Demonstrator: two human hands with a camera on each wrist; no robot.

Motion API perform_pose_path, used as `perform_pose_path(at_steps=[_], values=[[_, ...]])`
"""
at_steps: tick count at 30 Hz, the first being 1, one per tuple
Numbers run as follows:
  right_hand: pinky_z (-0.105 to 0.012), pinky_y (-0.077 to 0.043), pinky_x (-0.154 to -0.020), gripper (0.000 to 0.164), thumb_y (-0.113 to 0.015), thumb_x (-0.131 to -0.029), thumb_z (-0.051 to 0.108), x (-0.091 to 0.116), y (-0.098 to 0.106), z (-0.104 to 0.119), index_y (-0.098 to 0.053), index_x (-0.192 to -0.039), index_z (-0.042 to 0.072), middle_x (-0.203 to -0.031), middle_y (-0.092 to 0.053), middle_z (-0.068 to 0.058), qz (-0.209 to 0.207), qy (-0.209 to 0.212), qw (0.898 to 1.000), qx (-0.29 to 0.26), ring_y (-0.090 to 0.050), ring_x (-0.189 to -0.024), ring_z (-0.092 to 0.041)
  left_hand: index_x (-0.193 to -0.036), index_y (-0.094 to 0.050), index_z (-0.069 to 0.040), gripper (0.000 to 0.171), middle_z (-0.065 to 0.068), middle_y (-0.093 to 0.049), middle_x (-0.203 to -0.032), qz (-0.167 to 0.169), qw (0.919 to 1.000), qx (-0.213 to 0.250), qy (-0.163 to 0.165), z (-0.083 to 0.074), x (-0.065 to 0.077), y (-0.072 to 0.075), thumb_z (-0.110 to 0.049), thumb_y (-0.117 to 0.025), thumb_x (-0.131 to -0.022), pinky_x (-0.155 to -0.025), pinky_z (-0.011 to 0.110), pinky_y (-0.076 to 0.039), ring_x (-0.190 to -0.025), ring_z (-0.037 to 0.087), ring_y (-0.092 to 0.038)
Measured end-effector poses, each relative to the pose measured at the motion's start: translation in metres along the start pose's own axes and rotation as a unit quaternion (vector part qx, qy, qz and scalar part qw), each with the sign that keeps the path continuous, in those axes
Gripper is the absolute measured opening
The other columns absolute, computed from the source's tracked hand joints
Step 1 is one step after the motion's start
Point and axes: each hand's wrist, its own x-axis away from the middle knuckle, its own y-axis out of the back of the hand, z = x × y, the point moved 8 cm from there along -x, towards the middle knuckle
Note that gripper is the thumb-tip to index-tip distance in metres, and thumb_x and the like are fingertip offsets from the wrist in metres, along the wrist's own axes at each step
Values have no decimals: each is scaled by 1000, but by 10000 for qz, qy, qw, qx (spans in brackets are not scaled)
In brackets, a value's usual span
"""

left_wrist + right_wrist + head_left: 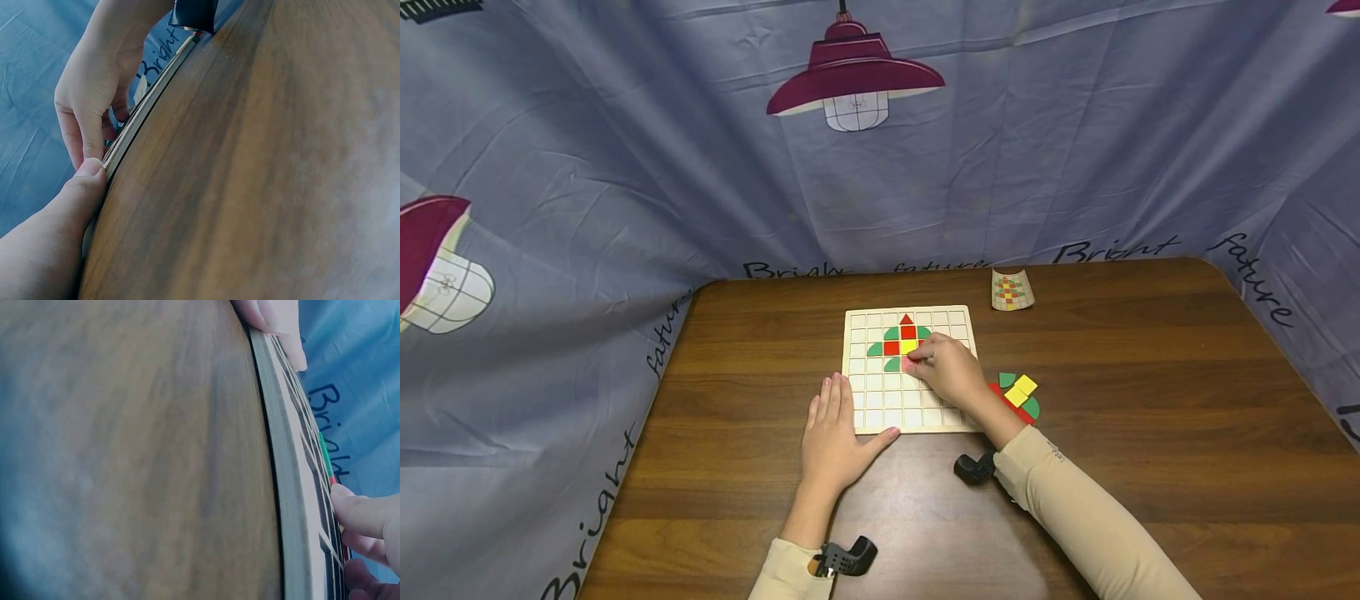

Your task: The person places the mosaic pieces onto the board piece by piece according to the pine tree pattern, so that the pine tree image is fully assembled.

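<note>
Where the right fingertips meet the board: we find the right hand (953, 371) pinching a reddish square (906, 364) between thumb and finger, over the middle columns.
Beside that square: we note a green quarter-round (891, 365) just left and a yellow square (908, 346) just above.
Rest of the pattern: we record a red triangle (907, 320) at the top, above red squares and more green pieces, partly covered by the right hand.
Left fingers: we see the left hand (833, 433) unclenched, fingers straight along the left edge of the gridded board (874, 402), thumb spread to its near edge.
Loose pieces: we observe red, yellow and green pieces (1017, 396) on the table (737, 400), right of the board, next to the right forearm.
Pattern card (1012, 292): we locate it beyond the board, near the far table edge.
Backdrop: we log a blue-grey curtain (662, 125) printed with lamps.
</note>
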Motion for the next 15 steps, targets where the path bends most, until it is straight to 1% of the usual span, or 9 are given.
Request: perform_pose_path(at_steps=[5,9,12,15], values=[[-32,-52,-71,21,-78,-86,27,1,-1,-1,-80,-104,15,-97,-67,4,24,-39,10000,64,-65,-88,-17,-158,-18,-2,120,13,-17,-166,-30,10000,9,-6,0,0,1,-88,-43,-78,-127,43,-15,-156,25,-12],[-32,-52,-71,20,-78,-86,26,2,-2,-1,-81,-103,16,-98,-66,4,46,-22,9999,105,-64,-88,-17,-158,-18,-2,120,13,-17,-166,-36,10000,-7,-7,0,0,1,-89,-42,-78,-127,43,-15,-156,25,-12],[-31,-51,-71,19,-78,-86,24,3,-1,0,-81,-103,16,-98,-66,4,77,6,9999,71,-63,-87,-17,-158,-18,-2,120,12,-17,-166,-34,10000,10,4,1,0,0,-89,-41,-78,-127,43,-14,-156,25,-11],[-30,-50,-70,19,-79,-86,21,5,1,0,-80,-103,14,-97,-67,3,127,12,9999,-97,-62,-84,-16,-158,-18,-2,120,12,-17,-166,-42,10000,25,7,1,0,-1,-89,-42,-78,-127,43,-14,-156,25,-12]])
